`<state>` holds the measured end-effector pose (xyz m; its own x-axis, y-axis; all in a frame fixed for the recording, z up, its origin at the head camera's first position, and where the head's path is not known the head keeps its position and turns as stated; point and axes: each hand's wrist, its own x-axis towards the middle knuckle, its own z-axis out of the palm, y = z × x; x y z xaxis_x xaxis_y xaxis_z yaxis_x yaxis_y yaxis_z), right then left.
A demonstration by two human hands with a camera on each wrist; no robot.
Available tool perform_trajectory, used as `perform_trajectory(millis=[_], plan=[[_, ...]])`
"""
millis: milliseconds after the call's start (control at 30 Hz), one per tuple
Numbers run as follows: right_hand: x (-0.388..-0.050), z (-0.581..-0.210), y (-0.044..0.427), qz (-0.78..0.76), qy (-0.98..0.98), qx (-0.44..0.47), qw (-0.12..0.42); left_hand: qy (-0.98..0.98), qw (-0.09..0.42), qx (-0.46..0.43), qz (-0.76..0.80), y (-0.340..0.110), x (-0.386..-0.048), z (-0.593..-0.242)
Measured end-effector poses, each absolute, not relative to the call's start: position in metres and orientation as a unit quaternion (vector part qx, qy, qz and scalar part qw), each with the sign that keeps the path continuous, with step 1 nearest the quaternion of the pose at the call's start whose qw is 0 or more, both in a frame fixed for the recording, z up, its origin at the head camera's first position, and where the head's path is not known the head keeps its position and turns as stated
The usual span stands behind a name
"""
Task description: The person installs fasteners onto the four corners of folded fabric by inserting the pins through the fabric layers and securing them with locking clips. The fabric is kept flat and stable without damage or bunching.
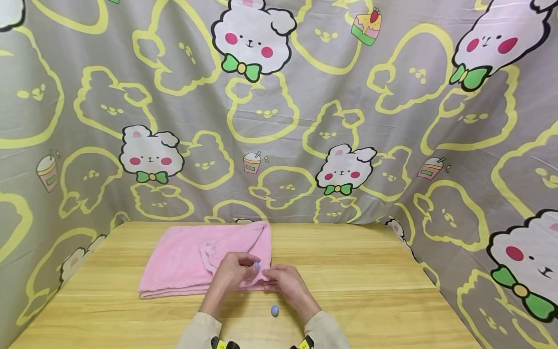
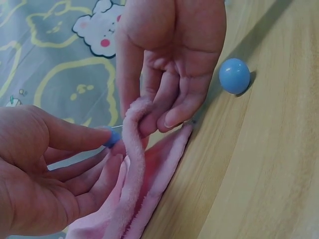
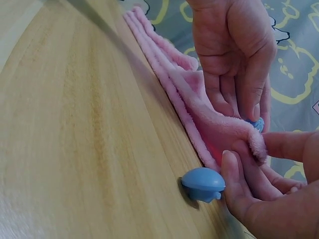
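My left hand [image 1: 233,269] pinches a small blue piece [image 1: 256,265] between thumb and fingers. In the left wrist view, a thin pin sticks out of that blue piece [image 2: 112,137] toward the cloth. My right hand [image 1: 287,283] grips a raised edge of the pink plush blanket [image 1: 178,261] just beside it. The right wrist view shows this folded edge [image 3: 256,144] between my right thumb and fingers. Whether the pin has gone into the cloth, I cannot tell. A second blue piece [image 1: 274,310], with a round dome and a small nub underneath, lies on the table between my forearms.
The folded blanket lies on the left and middle of the wooden table [image 1: 366,300], with one corner turned over. Behind and on both sides hangs a grey curtain [image 1: 287,131] printed with cartoon animals. Bare wood shows to the right of the blanket.
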<state>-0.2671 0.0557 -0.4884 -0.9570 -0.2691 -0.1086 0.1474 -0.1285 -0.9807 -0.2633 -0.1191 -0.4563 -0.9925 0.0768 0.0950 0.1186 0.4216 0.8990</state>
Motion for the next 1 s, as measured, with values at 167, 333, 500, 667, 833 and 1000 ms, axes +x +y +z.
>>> perform_trajectory(millis=[167, 333, 500, 667, 833, 1000], plan=[[-0.2676, -0.4887, 0.0561, -0.75, 0.645, -0.048, 0.136, -0.844, 0.019, -0.055, -0.533, -0.1179, -0.2632, -0.4555], [-0.2671, -0.4883, 0.0564, -0.751, 0.644, -0.05, 0.134, -0.845, 0.022, -0.051, -0.532, -0.1185, -0.2632, -0.4557], [-0.2686, -0.4893, 0.0557, -0.752, 0.643, -0.05, 0.136, -0.846, 0.019, -0.052, -0.531, -0.1184, -0.2638, -0.4572], [-0.2691, -0.4908, 0.055, -0.749, 0.647, -0.048, 0.134, -0.846, 0.017, -0.057, -0.529, -0.118, -0.2648, -0.4592], [-0.269, -0.4914, 0.0548, -0.748, 0.649, -0.049, 0.131, -0.853, 0.025, -0.059, -0.518, -0.118, -0.2662, -0.4603], [-0.2702, -0.4939, 0.0551, -0.747, 0.651, -0.048, 0.126, -0.854, 0.027, -0.061, -0.517, -0.1174, -0.2663, -0.4604]])
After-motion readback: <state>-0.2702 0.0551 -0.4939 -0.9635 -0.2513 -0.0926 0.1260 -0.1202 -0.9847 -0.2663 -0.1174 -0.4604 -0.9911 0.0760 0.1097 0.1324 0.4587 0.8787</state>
